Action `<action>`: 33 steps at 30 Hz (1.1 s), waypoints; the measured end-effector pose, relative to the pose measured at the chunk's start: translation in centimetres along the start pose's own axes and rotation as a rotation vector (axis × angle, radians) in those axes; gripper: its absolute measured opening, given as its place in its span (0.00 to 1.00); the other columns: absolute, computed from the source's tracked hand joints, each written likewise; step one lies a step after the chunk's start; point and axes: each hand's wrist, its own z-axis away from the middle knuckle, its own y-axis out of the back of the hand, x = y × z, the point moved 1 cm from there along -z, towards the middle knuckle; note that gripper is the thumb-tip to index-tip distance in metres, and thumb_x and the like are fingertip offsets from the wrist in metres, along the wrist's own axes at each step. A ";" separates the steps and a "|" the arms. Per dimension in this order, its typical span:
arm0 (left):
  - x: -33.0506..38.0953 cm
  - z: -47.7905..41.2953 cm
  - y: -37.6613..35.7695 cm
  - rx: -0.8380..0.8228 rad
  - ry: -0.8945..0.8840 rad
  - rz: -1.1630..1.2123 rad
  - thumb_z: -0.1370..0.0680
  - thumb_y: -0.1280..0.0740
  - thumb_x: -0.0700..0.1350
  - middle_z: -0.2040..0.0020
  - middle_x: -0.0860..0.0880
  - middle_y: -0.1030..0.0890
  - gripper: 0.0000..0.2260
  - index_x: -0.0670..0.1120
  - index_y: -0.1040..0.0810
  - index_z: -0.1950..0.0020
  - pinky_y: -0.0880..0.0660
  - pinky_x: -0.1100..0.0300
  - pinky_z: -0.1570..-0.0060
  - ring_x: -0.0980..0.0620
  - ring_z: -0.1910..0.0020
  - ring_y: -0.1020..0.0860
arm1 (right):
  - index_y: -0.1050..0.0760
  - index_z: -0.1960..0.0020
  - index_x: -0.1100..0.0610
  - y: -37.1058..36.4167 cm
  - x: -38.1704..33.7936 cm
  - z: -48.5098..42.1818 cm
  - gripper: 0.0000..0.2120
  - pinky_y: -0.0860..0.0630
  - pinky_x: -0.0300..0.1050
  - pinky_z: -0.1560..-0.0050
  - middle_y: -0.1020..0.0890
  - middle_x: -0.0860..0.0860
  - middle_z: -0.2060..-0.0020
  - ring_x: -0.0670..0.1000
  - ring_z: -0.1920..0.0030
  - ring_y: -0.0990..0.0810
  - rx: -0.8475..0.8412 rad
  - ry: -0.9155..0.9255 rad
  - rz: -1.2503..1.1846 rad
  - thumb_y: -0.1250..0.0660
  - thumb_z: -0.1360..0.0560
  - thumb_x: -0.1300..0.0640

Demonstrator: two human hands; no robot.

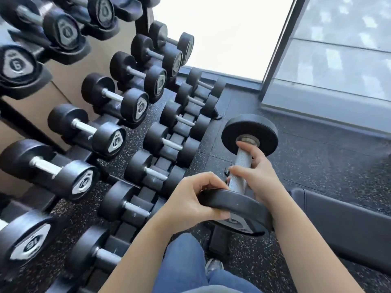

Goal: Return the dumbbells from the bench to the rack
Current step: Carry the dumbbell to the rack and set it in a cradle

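Head view looks down on 2 hands carrying 1 dumbbell (242, 160) in the air above the speckled floor (306, 166), clear of the counter (338, 216). The rack (148, 194) lies to the left of it, close by. Here is the relation to watch: the dumbbell's long axis runs away from the person, with the near head low by the lap and the far head raised and out ahead. The bars parked on the rack's lower row lie across that line. So the coming move looks like a swing to the left with a turn of the bar, not a straight slide.

The left hand (190, 199) is nearer the rack. It is curled on the rim of the near head, fingers over the top edge and thumb on the near side, pinching the disc. The right hand (257, 174) is closed round the metal handle, with 1 finger reaching up toward the collar of the far head. Both hands share the weight. The counter sits off to the right, past the right forearm. Which cradle on the lower row is free, I cannot tell from this angle.
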 end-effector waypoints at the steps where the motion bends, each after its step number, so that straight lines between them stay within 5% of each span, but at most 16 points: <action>1: -0.1 -1.0 0.5 -0.009 0.010 0.000 0.39 0.25 0.38 0.61 0.55 0.21 0.14 0.49 0.21 0.57 0.28 0.64 0.58 0.55 0.60 0.23 | 0.26 0.52 0.35 -0.1 -0.1 -0.9 0.29 0.23 0.63 0.47 0.23 0.62 0.43 0.66 0.48 0.22 0.006 -0.005 0.002 0.32 0.34 0.70; 14: -0.8 -16.2 12.5 -0.055 0.041 -0.027 0.39 0.26 0.35 0.63 0.54 0.21 0.14 0.51 0.21 0.59 0.29 0.65 0.61 0.56 0.63 0.24 | 0.27 0.51 0.35 -5.3 -4.7 -18.1 0.29 0.24 0.67 0.53 0.23 0.59 0.58 0.60 0.63 0.24 0.052 -0.034 0.054 0.34 0.34 0.70; 19: -0.2 -21.2 17.2 -0.094 0.009 -0.028 0.41 0.25 0.43 0.63 0.54 0.21 0.12 0.50 0.22 0.59 0.28 0.63 0.60 0.55 0.62 0.24 | 0.27 0.53 0.32 -7.7 -6.9 -23.2 0.26 0.23 0.65 0.51 0.21 0.61 0.50 0.67 0.56 0.20 0.083 -0.034 0.047 0.31 0.39 0.62; 22: -0.3 -22.8 18.9 -0.089 -0.009 -0.007 0.41 0.25 0.43 0.62 0.55 0.21 0.13 0.52 0.22 0.59 0.28 0.62 0.58 0.56 0.60 0.23 | 0.27 0.52 0.34 -8.4 -7.6 -25.3 0.27 0.23 0.64 0.48 0.22 0.59 0.46 0.67 0.51 0.21 0.083 -0.030 0.037 0.30 0.35 0.66; 33: -0.1 -27.8 23.1 -0.076 -0.046 -0.018 0.39 0.24 0.37 0.61 0.57 0.20 0.15 0.49 0.22 0.57 0.28 0.66 0.56 0.58 0.59 0.23 | 0.28 0.48 0.40 -10.4 -10.2 -31.9 0.28 0.19 0.55 0.59 0.24 0.60 0.49 0.60 0.63 0.20 0.037 0.010 0.003 0.33 0.32 0.72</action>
